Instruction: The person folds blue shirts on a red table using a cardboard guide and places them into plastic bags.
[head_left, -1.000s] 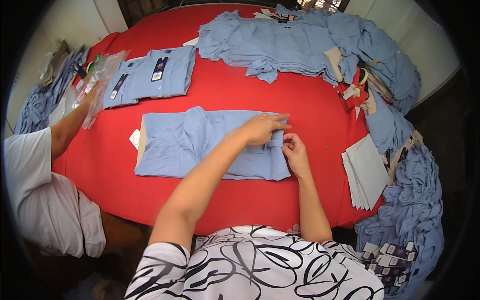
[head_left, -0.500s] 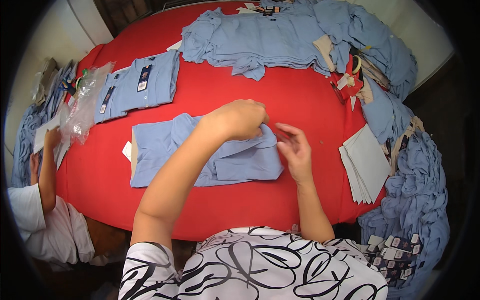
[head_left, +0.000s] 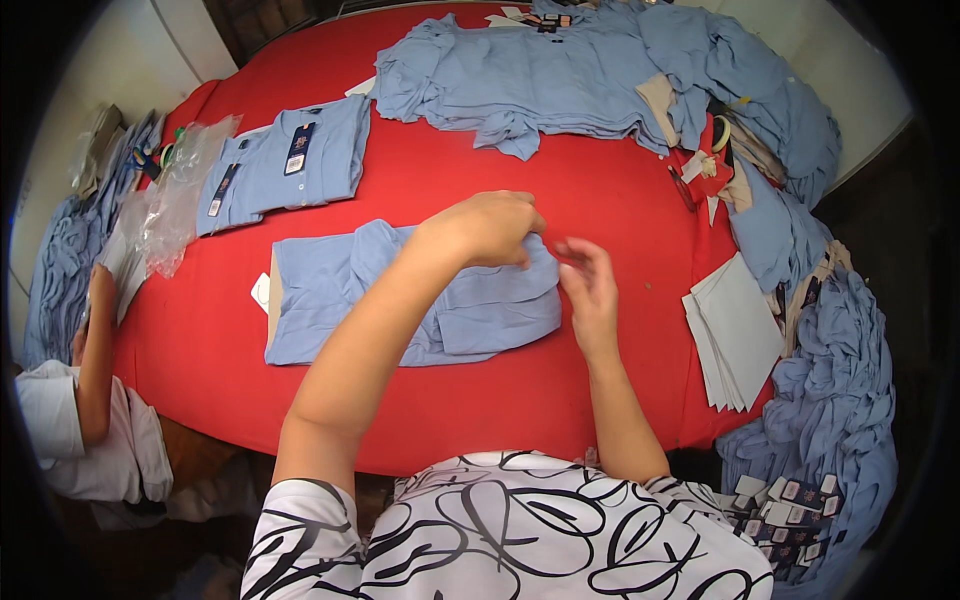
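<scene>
In front of me a folded light blue shirt (head_left: 500,310) lies on the red cloth, with a pale card edge and a white tag (head_left: 261,291) showing at its left end. My left arm crosses over the shirt. At its far right edge my left hand (head_left: 487,228) is bent with curled fingers, closed on the fabric; some fingertips are hidden. Just right of that edge my right hand (head_left: 592,292) is raised, thumb and fingers apart, with nothing in it.
Two folded, tagged shirts (head_left: 335,165) lie at the back left, beside clear plastic bags (head_left: 185,190). Spread shirts (head_left: 520,80) cover the far side. White card sheets (head_left: 735,335) and heaped shirts (head_left: 835,390) are at right. A co-worker's arm (head_left: 97,350) reaches in at left.
The view has shifted slightly. My left hand stays at the shirt's far right edge, and my right hand stays beside it. The co-worker's hand has shifted a little at the left.
</scene>
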